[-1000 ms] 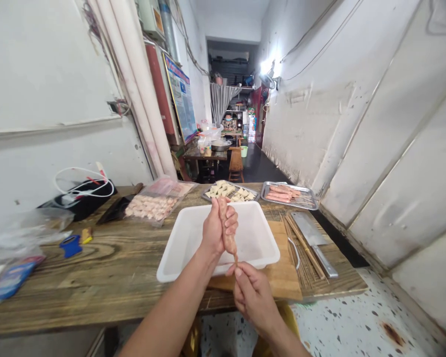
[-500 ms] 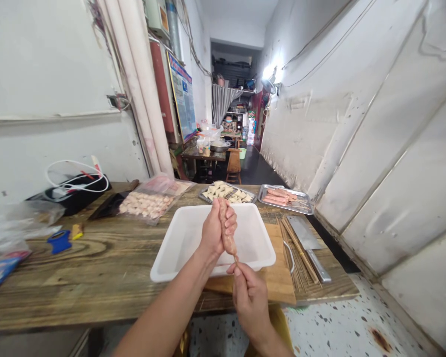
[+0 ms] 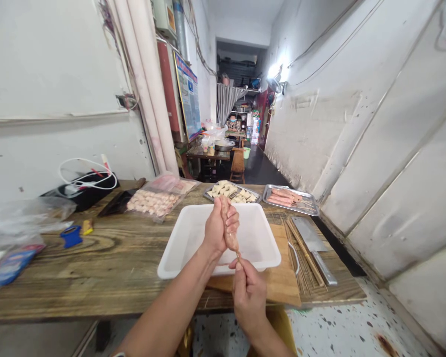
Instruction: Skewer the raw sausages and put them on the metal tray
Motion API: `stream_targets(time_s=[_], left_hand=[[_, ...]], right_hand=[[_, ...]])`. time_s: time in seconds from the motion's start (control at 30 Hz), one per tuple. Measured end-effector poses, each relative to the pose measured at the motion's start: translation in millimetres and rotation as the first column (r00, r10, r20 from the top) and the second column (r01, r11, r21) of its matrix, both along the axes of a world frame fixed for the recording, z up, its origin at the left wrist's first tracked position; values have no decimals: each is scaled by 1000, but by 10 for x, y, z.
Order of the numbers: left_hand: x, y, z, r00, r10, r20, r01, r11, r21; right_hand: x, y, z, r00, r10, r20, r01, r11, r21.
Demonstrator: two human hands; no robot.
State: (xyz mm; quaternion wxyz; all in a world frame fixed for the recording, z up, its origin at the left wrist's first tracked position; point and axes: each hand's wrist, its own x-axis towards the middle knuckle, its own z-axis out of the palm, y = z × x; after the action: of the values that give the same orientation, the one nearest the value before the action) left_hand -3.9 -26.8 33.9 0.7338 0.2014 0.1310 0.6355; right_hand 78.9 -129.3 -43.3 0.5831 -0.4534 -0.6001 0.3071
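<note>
My left hand [image 3: 217, 225] is wrapped round a long pink piece of meat [image 3: 231, 240] on a skewer, holding it above a white plastic tub [image 3: 188, 218]. Just below the meat, the thin skewer [image 3: 239, 256] comes out at its near end. My right hand [image 3: 247, 287] pinches that bare stick between thumb and fingers, in front of the tub's near rim. The skewer slants, its meat end pointing away from me. Beneath the tub's right side lies a wooden cutting board [image 3: 282, 285] with a metal handle.
Loose bamboo skewers [image 3: 305, 263] and a cleaver [image 3: 312, 238] lie to the right. Behind the tub are a tray of pale folded pieces [image 3: 223, 189] and a tray of skewered meat [image 3: 286, 197]. Bagged meat chunks [image 3: 152, 202] and a blue object [image 3: 71, 236] sit left.
The whole view has shifted slightly, so the scene sits a little further right. Both hands keep their hold on the skewered meat. A person at the far back shows more clearly.
</note>
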Motion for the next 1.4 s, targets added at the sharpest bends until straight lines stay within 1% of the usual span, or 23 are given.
stream_targets(time_s=[0.17,0.47,0.63,0.7,0.87,0.93,1.0,1.03,1.13,1.2,1.23,1.3,1.4], left_hand=[[-1,-9,20,1000,4,7,-4,1000,-13],[29,-1,-12,1000,-1,-1,1,1000,-20],[40,0,-10,1000,-5,7,6,1000,-30],[48,3,-17,1000,10,4,-10,1000,-30],[58,50,-110,997,66,-45,-66,998,-7],[38,89,-153,995,92,-40,-93,995,-27],[-3,137,-169,992,126,-7,-127,989,-77],[-29,161,-164,990,140,22,-137,984,-110],[-108,220,-108,983,158,94,-137,970,-203],[-140,239,-67,990,125,73,-105,967,-231],[-144,241,-54,994,102,38,-90,968,-232],[-128,230,-52,995,78,-58,-88,977,-194],[-57,177,-94,978,84,-188,-97,994,-57]], right_hand=[[-5,28,46,997,-21,78,17,998,53],[-22,60,60,993,-64,99,55,995,88],[-11,75,73,993,-69,92,63,996,62],[-13,89,57,994,-57,89,53,998,45],[25,197,-16,995,-14,96,14,1000,5],[88,251,-22,991,46,129,-45,999,-14],[177,280,-6,976,104,190,-100,995,-27],[223,281,7,966,113,233,-109,994,-29],[330,239,47,920,58,387,-58,998,-12],[352,204,64,882,33,471,-33,999,-7],[347,194,69,874,36,485,-36,999,-8],[314,191,66,894,73,442,-71,997,-20],[242,216,39,960,144,239,-136,990,-47]])
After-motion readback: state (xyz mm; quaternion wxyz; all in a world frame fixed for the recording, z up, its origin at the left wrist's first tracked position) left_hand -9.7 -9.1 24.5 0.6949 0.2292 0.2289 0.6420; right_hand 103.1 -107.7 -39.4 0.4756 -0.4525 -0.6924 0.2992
